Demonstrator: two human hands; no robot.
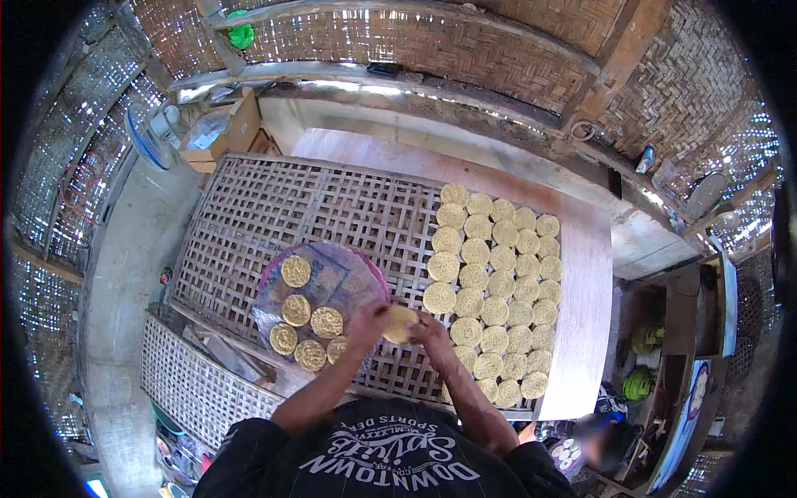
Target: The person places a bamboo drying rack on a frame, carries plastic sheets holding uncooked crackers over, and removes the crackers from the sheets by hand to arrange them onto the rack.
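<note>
Between my two hands is a flat round yellow cracker, held by its edges over the woven bamboo rack. My left hand grips its left side, near the edge of a round plastic-covered sheet. On that sheet lie several more round crackers, darker and more golden. The cracker's right side is pinched by my right hand. Just right of this hand, several rows of pale yellow crackers cover the right end of the bamboo rack. Both hands are slightly blurred.
Under the rack is a pale wooden board. A second bamboo rack sits lower at the left. Behind stand a cardboard box and a fan. Another person is at the lower right, beside a sheet with round pieces.
</note>
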